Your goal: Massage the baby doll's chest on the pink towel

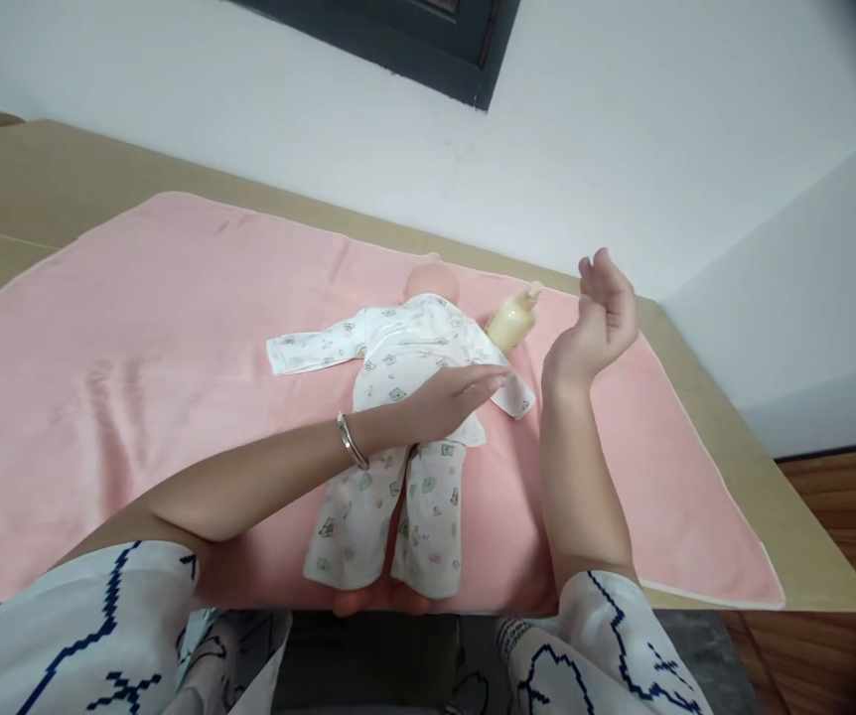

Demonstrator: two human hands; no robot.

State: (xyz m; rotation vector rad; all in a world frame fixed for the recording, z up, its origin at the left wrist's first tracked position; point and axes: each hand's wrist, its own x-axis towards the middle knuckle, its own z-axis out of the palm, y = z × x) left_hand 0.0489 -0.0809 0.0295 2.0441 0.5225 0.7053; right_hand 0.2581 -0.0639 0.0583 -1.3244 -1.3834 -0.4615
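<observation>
A doll (428, 343) in a white printed shirt and matching trousers (428, 516) lies lengthwise on a pink cloth (197, 318), its head towards the wall. Across its lower torso reaches my left hand (454, 399), fingers stretched out flat and pointing right; I cannot tell whether it touches the shirt. My right hand (599, 318) is raised above the cloth at the right, with fingers loosely bent and apart from the palm, and nothing shows in it. Between that hand and the doll's shoulder lies a pale yellow pump bottle (512, 320), tilted on its side.
The pink cloth covers much of a light-brown table (726, 397). Behind the table stands a white wall (584, 129) with a dark frame (428, 50). Wooden flooring (852, 506) shows at the right, and the table's front edge is close to my body.
</observation>
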